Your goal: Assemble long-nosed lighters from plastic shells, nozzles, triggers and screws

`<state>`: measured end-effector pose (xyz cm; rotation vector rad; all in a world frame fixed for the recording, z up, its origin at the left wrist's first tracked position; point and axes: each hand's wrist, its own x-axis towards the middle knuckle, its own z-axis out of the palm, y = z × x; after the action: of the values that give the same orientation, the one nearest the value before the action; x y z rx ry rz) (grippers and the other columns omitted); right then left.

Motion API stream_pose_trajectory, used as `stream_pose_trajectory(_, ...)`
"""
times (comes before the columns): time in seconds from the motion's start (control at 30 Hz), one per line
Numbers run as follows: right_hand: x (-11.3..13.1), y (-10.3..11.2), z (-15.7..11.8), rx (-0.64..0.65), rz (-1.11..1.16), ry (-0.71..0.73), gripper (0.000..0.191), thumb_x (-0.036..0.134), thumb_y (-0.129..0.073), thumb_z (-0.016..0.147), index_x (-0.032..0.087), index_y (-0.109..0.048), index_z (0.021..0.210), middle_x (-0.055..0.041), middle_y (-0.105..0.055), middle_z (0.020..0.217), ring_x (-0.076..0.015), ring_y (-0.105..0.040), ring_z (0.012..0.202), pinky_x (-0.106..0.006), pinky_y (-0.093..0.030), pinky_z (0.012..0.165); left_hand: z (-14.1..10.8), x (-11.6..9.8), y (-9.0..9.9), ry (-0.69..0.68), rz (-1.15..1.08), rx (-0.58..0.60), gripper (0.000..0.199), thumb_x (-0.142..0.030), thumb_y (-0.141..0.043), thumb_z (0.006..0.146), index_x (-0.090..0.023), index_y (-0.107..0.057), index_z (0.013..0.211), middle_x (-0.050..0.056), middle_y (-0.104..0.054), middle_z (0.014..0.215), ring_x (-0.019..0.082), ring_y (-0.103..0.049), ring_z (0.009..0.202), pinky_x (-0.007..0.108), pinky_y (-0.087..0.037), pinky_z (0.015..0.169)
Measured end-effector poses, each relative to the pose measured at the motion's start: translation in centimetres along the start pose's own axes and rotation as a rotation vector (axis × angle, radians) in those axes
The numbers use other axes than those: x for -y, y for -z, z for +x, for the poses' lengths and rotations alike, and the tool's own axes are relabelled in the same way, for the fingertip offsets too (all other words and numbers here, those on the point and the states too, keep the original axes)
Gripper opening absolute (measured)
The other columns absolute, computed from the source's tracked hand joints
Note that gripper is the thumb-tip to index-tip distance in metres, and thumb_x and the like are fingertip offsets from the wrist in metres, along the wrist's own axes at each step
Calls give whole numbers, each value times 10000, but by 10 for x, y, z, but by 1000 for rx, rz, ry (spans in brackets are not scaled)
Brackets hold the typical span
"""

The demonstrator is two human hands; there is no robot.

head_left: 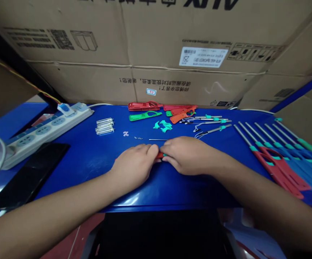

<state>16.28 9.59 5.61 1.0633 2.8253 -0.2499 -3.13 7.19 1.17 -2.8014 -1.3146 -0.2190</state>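
Note:
Over the middle of the blue table, my left hand is closed around a red lighter body, most of it hidden under the fingers. My right hand grips the same piece from the other side, where a bit of teal plastic shows at its fingertips. Just beyond the hands lies a thin metal rod, its right end hidden behind my right hand. Several small springs or pins and small pale parts are to its left. Teal trigger pieces form a small pile farther back.
Clear gas tanks stand in a row at back left. Red, green and orange casing halves lie near the cardboard. Metal tubes with wires are behind my right hand; assembled long lighters line the right. A power strip and black phone sit left.

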Motion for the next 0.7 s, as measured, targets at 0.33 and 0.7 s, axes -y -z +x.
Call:
stream_pose_trajectory(0.33, -58, -2, -28, -168, 133, -30, 281, 328, -507, 969, 233, -718, 1129, -60, -747, 994, -217, -660, 850, -320, -443, 714, 18, 40, 7, 122, -471, 20, 290, -425, -661, 892, -210, -705, 1081, 55, -751, 995, 225, -686, 881, 348, -512, 794)
stream_pose_trajectory(0.7, -67, 2, -31, -85, 442, 32, 327, 426, -513, 975, 222, -690, 1158, -19, -704, 880, -144, -597, 693, -266, -424, 625, 21, 41, 4, 63, -870, -70, 249, -310, -638, 897, -161, -700, 1086, 58, -744, 983, 168, -680, 859, 304, -530, 793)
